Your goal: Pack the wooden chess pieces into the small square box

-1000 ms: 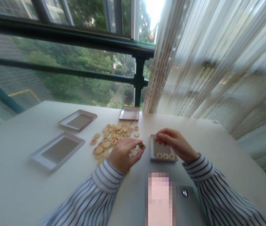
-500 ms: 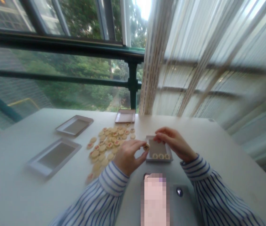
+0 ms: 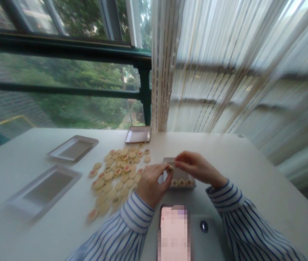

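Note:
My left hand (image 3: 152, 183) pinches a round wooden disc (image 3: 169, 169) with a dark marking between thumb and fingertips, held over the left part of a shallow tray (image 3: 182, 187). Inside that tray a row of wooden discs (image 3: 181, 182) lies along the near wall. Over the tray's far side, my right hand (image 3: 194, 165) hovers with curved fingers and thumb slightly apart; nothing shows in it. Its fingertips are close to the held disc but look apart from it. Left of my left hand spreads a heap of similar discs (image 3: 118, 171), some marked in red or black.
Two shallow trays lie at the left, a nearer tray (image 3: 73, 173) and a farther tray (image 3: 95, 140). Another tray (image 3: 138, 135) sits at the table's far edge. A phone (image 3: 173, 235) with a blurred screen lies in front, beside a grey object with a dark oval (image 3: 204, 226).
The view has turned slightly right, so the table things sit farther left. My right hand has come closer to the disc, which my left hand still pinches.

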Demonstrator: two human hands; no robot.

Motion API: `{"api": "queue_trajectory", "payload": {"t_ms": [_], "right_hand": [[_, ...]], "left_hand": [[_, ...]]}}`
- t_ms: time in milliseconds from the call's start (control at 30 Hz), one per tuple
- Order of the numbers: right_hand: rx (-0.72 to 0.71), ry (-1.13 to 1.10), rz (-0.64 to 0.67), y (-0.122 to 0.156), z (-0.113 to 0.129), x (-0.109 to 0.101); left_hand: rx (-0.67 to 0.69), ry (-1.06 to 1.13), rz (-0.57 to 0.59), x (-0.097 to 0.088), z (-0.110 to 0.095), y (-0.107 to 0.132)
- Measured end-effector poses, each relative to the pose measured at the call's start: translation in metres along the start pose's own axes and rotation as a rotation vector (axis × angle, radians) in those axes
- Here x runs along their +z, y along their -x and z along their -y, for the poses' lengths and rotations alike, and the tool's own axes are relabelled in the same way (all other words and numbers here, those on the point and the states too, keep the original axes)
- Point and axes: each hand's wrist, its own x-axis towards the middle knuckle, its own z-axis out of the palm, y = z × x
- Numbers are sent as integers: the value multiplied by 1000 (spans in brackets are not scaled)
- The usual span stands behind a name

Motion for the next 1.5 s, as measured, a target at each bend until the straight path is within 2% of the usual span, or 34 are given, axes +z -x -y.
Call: {"api": "queue_trajectory", "payload": {"t_ms": [133,367,567,833,1033,1200,1500], "right_hand": [[3,55,91,2,-6,3],[33,-126,201,2,-8,13],[52,-214,196,0,-13,17],[8,-161,160,-1,-12,20],[-14,-155,159,-1,-10,19],[-13,-130,147,-1,-11,18],[-51,-56,107,0,-7,18]], "left_hand": [[-17,4,-28,3,-1,7],[-48,4,-56,5,-1,14],[-69,12,-69,7,0,16],[-57,21,-85,8,1,17],[-107,89,-65,6,1,18],[-218,234,-27,4,3,19],[-603,499,25,1,5,18]]}}
